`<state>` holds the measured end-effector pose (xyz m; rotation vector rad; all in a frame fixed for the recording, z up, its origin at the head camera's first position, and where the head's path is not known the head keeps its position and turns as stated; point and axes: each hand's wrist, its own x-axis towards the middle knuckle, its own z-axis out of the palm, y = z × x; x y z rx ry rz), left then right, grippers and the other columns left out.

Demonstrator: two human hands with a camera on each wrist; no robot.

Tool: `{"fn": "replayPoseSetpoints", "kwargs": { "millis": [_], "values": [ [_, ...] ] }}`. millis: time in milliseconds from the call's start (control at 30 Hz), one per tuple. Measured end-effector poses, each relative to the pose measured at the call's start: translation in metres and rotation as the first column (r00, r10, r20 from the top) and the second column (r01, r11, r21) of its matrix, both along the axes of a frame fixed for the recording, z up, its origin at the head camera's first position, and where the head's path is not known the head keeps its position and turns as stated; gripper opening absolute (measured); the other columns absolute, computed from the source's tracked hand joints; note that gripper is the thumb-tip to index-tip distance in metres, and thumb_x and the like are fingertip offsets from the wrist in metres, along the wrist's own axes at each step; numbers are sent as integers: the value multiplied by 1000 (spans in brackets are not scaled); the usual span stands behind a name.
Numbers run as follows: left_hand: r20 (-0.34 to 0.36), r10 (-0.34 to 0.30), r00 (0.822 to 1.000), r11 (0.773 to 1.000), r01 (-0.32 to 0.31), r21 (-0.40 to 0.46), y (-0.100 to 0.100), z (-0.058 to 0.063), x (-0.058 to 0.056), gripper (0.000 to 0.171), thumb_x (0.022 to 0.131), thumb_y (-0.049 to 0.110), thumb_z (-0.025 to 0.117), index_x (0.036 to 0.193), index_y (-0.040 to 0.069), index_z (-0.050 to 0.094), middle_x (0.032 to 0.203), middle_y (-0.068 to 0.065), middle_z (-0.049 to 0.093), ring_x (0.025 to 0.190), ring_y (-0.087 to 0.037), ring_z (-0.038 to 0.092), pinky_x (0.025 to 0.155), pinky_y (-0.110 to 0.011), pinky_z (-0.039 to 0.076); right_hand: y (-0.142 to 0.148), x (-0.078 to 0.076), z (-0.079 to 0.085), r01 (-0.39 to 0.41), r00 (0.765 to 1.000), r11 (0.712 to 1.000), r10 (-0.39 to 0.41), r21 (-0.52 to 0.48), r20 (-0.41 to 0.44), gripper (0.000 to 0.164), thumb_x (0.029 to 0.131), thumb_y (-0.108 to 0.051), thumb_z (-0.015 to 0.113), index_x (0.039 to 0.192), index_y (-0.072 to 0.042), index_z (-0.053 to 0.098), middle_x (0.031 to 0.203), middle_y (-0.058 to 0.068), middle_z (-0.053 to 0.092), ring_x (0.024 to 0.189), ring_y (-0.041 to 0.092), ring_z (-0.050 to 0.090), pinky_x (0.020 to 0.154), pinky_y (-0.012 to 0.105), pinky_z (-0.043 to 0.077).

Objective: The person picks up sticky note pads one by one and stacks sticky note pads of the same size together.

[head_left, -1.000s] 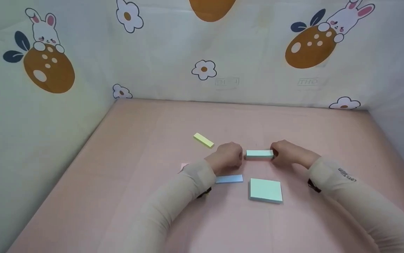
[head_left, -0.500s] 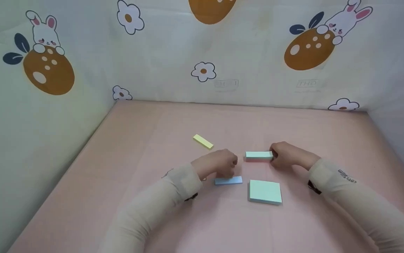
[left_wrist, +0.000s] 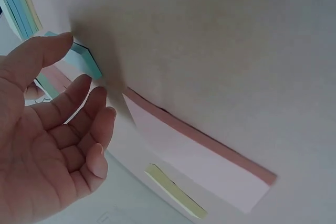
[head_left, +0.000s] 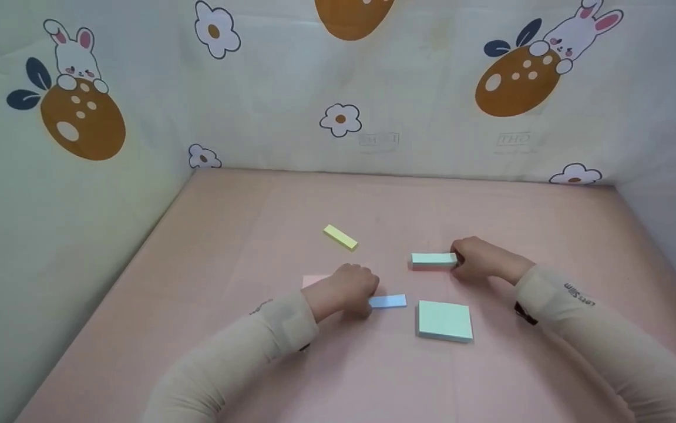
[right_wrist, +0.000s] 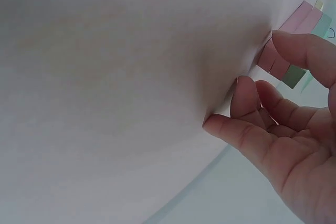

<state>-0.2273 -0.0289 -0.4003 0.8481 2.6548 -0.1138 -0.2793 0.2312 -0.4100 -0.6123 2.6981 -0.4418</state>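
Note:
In the head view my left hand is over the left end of a blue strip of sticky notes. The left wrist view shows its thumb and bent fingers parted, with the blue strip in the gap between them. My right hand pinches the right end of a small stack of sticky-note strips, light green on top and pink below. In the right wrist view the stack's pink and green layers show between thumb and fingers. A pink sticky-note pad lies beside the left hand, partly hidden by it in the head view.
A thick light green sticky-note pad lies nearer the body; bluish and yellowish layers show at its side. A yellow strip lies farther back, left of the stack. Patterned cloth walls bound the pink tabletop.
My left hand has moved from beside the green-topped stack toward the body and left, onto the blue strip's left end. The right hand stays at the stack's right end.

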Motion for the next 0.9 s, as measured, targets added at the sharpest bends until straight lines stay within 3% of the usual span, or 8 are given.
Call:
{"fn": "replayPoseSetpoints", "kwargs": {
  "millis": [300,567,900],
  "values": [
    [1,27,1000,999,-27,30,2,-3,4,18,78,18,68,90,6,64,69,-2,55,61,-16,46,57,-25,38,-2,-1,1,-6,1000,1000,6,11,-4,24,78,-7,60,98,6,56,81,10,57,69,19,46,63,31,40],
    [-1,10,1000,1000,-10,27,2,-5,2,20,76,19,70,91,6,65,67,0,55,58,-14,46,54,-24,37,-2,-2,0,-5,1000,1000,5,2,-11,24,78,-6,59,98,5,56,83,10,57,70,20,46,63,32,40],
    [2,53,999,990,-53,131,-9,3,-13,12,81,16,64,85,5,60,66,1,43,60,-14,39,54,-24,32,0,-1,-2,2,1000,1000,-2,3,-5,22,79,-6,60,98,5,56,82,10,57,71,19,47,64,32,41]
  ]
}}
